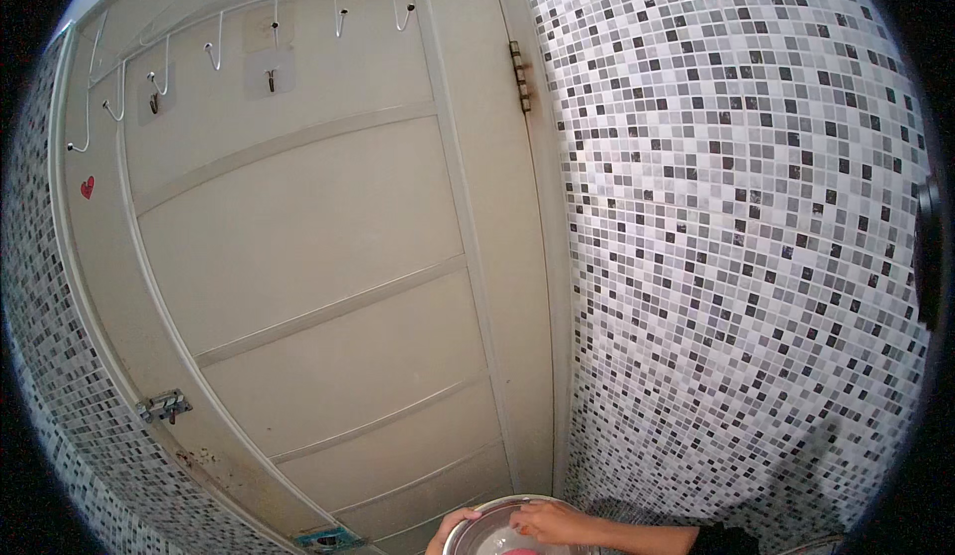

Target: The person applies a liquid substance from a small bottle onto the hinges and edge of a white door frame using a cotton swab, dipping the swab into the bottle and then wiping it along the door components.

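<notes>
At the bottom edge of the head view is a round, shiny bowl (498,506), cut off by the picture's lower border. My left hand (451,529) grips its rim on the left side, with the thumb over the edge. My right hand (550,522) reaches in from the right across the bowl, its fingers curled down over the inside. Whether those fingers pinch anything cannot be seen. A pinkish-red thing (520,552) shows inside the bowl, mostly outside the picture.
A cream panelled door (298,219) stands ahead, with a white wire hook rack (216,40) over its top and a metal bolt latch (166,406) at left. A mosaic-tiled wall (731,242) rises at right. A dark object (930,256) is at the right rim.
</notes>
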### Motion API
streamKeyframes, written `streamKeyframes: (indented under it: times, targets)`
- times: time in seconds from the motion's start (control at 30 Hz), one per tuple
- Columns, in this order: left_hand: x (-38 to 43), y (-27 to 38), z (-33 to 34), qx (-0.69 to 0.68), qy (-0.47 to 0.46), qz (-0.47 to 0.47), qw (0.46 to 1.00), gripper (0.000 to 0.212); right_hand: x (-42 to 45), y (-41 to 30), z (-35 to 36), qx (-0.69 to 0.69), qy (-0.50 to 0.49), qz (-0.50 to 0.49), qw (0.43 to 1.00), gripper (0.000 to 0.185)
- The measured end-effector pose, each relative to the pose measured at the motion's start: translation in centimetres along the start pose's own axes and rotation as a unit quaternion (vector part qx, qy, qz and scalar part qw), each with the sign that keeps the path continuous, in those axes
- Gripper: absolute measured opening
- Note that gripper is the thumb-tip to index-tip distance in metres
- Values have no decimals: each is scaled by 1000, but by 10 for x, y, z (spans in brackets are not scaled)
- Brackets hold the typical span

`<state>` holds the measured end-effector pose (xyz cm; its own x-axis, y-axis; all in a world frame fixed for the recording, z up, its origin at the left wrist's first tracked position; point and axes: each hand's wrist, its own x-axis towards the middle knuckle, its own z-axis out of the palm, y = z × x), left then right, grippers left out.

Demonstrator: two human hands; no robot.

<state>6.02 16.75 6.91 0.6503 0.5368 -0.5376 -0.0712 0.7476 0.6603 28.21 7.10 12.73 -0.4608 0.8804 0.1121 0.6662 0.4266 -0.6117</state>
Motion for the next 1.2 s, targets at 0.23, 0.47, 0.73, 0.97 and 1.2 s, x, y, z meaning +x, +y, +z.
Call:
streamKeyframes:
  times: [0.23, 0.47, 0.73, 0.97, 1.2]
  targets:
    - [7, -5, -5, 1, -4, 5, 1000, 52, -6, -7, 1, -26, 109, -55, 992, 21]
    - [-21, 11, 35, 53, 48, 30, 997, 51, -9, 41, 14, -11, -64, -44, 997, 18]
    - [-18, 3, 26, -17, 64, 15, 998, 45, -15, -28, -16, 17, 218, -168, 961, 21]
    - [-17, 1, 17, -52, 66, 9, 996, 38, -12, -4, 2, -62, 68, -14, 996, 17]
    - [-24, 5, 1, -56, 65, 27, 996, 36, -1, -14, -7, -37, 35, -14, 999, 17]
